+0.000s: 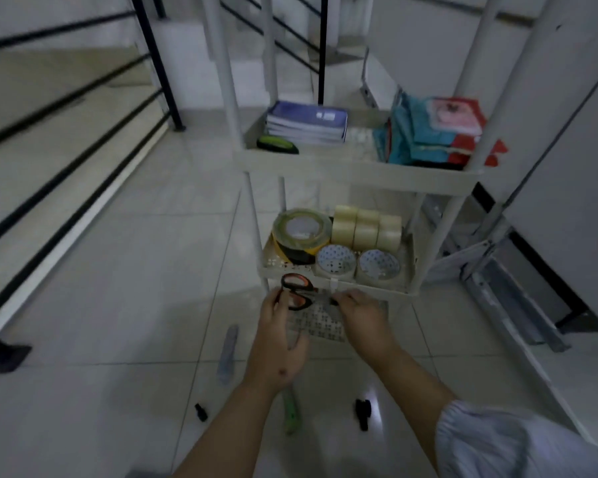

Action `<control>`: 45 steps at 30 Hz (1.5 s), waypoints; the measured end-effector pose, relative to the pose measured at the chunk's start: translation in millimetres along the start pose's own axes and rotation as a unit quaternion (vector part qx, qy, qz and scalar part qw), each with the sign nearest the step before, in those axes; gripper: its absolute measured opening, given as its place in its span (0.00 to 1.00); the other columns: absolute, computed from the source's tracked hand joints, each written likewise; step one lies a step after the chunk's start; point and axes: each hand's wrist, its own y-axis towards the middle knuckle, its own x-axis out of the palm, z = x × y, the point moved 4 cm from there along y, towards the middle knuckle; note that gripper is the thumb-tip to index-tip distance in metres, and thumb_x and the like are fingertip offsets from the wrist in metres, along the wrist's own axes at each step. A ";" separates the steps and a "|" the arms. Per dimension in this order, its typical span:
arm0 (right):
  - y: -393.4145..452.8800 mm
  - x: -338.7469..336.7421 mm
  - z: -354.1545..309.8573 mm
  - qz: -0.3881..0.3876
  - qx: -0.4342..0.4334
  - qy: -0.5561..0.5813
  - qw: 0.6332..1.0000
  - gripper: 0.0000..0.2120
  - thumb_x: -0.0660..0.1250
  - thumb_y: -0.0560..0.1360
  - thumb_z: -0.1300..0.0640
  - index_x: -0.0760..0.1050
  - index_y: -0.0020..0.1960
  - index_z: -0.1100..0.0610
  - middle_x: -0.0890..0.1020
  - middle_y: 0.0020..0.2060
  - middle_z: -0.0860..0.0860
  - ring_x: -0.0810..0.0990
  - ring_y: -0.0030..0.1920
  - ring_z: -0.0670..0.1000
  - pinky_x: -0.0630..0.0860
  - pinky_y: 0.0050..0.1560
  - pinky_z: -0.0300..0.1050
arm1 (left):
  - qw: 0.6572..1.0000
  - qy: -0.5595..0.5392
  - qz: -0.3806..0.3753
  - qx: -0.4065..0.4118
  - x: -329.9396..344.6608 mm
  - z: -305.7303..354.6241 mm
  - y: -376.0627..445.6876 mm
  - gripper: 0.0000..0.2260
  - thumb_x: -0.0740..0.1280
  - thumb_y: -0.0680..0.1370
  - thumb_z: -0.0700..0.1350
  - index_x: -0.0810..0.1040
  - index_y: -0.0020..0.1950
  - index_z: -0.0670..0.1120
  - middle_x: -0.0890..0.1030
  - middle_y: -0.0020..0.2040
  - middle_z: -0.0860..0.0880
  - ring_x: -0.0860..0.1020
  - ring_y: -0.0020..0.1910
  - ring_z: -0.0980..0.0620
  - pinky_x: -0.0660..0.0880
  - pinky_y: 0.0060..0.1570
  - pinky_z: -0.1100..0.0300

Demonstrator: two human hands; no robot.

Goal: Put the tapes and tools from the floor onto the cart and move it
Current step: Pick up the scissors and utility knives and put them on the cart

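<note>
A white tiered cart [359, 167] stands ahead of me. Its middle shelf [408, 257] holds a yellow-black tape roll [299, 232], several beige rolls [366, 227] and two clear rolls [356, 265]. Orange-handled scissors [296, 293] hang just in front of that shelf's rim. My left hand [278, 343] holds them at the handles, and my right hand [359, 313] pinches the blade end. On the floor lie a bluish tool [228, 353], a green-handled tool [290, 414] partly under my left wrist, and two small black pieces [201, 412] [363, 412].
The cart's upper shelf carries a stack of blue books [308, 124], a green-black object [277, 144] and colourful packets [435, 136]. A black stair railing [66, 160] runs along the left. A folded metal frame [508, 288] leans by the wall on the right.
</note>
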 end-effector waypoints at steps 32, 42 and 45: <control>181.1 -178.1 -31.4 -0.020 0.000 0.087 0.996 0.09 0.66 0.72 0.66 0.80 0.51 0.64 0.83 0.52 0.59 0.79 0.54 0.55 0.70 0.54 0.39 | 0.889 0.441 -0.063 0.108 -108.5 102.0 139.3 0.34 0.49 0.78 0.61 0.39 0.74 0.41 0.39 0.77 0.42 0.38 0.76 0.47 0.39 0.74 0.50; 157.5 -182.8 -52.5 0.083 0.016 0.163 0.983 0.14 0.62 0.76 0.59 0.75 0.60 0.59 0.78 0.60 0.56 0.75 0.60 0.54 0.69 0.59 0.42 | 0.912 0.385 0.003 0.142 -108.3 92.2 118.6 0.38 0.39 0.70 0.63 0.44 0.75 0.43 0.48 0.77 0.45 0.45 0.76 0.48 0.46 0.74 0.47; 131.8 -181.2 -76.6 0.119 -0.057 0.162 0.978 0.19 0.64 0.73 0.57 0.71 0.64 0.59 0.76 0.61 0.58 0.71 0.62 0.58 0.68 0.63 0.50 | 0.916 0.349 0.073 0.182 -112.2 84.8 97.2 0.33 0.51 0.73 0.58 0.61 0.71 0.39 0.67 0.71 0.39 0.64 0.71 0.40 0.64 0.65 0.38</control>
